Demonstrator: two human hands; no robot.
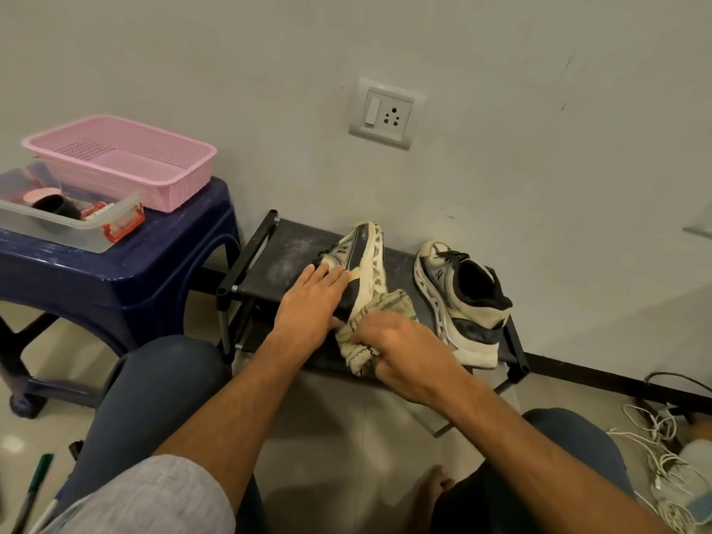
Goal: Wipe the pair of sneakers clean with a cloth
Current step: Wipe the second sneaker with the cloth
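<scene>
Head view: left hand (308,302), fingers straight, presses flat on the tipped sneaker (366,256), which lies on its side on the black rack (285,260), sole facing 3 o'clock. Right hand (404,352) grips the bunched cloth (389,304) against that sole's heel end. Second sneaker (458,298) stands upright at 3 o'clock, apart. Pink basket (127,159) sits at 10 o'clock.

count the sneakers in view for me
2. The tipped sneaker lies on its side on the black rack under the left hand, the right hand holding a cloth to its sole. The upright sneaker stands to its right.
</scene>
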